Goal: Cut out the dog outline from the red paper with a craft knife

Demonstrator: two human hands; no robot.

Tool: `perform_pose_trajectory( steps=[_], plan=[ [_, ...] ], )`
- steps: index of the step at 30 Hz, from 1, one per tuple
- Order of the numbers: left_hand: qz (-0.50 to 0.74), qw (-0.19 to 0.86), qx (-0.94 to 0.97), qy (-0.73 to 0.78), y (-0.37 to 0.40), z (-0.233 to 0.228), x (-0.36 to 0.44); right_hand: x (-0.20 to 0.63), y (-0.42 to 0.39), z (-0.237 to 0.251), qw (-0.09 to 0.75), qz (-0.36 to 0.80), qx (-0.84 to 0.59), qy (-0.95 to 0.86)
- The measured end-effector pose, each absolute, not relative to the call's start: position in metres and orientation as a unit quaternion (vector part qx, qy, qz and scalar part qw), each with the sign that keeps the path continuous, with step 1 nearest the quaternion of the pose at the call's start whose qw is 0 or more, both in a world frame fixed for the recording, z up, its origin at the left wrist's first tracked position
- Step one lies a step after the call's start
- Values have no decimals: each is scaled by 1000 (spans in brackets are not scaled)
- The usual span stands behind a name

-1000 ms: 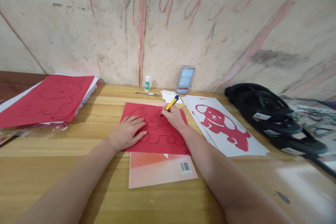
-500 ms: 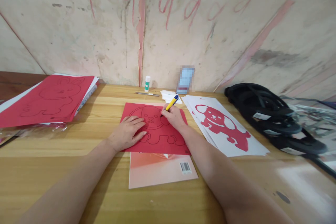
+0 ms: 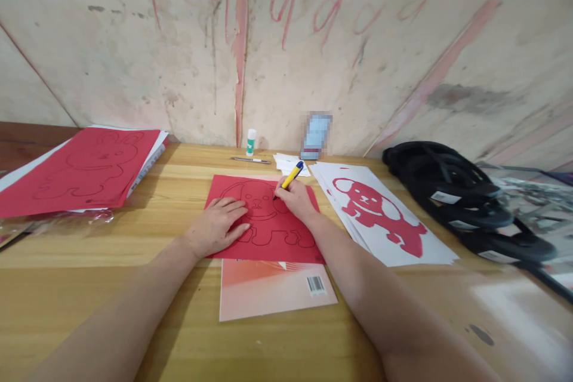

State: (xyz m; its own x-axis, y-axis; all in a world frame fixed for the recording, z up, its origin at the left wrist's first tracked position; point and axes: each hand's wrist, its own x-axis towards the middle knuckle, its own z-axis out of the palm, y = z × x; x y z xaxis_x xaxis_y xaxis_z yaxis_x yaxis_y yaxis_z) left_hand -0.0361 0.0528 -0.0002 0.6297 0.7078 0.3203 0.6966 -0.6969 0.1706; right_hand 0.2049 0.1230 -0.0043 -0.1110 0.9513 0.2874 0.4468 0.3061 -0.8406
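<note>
Wood counter (image 3: 89,250) ran up to stained wall (image 3: 179,42) w/ red scrawl (image 3: 290,13). Red sheet (image 3: 268,224) lay mid-counter, partly atop orange booklet (image 3: 273,295), thin dark dog outline (image 3: 256,206) on it. L hand (image 3: 219,224) pressed sheet, fingers spread, gripping nothing; R hand (image 3: 294,196) fingers clenched yellow pen (image 3: 293,175), tip nr dog's head. Vs. 0.5s prior: no visible chg, pen same spot.

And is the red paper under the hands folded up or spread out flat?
Spread out flat: the red paper lies with its dog outline showing, no fold visible, and the left hand resting on it.
</note>
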Motion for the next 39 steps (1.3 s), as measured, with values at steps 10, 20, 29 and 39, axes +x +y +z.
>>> perform_pose_trajectory(
  steps=[10, 20, 29, 39],
  plan=[
    [183, 19, 902, 391, 53, 0, -36, 203, 120, -1, 429, 293, -511, -685],
    [182, 11, 903, 389, 53, 0, -35, 204, 121, -2, 425, 310, -503, -686],
    [181, 15, 902, 392, 53, 0, -36, 204, 122, -2, 426, 303, -507, -685],
    [193, 26, 900, 390, 54, -1, -36, 205, 121, -2, 427, 307, -507, -683]
  ],
)
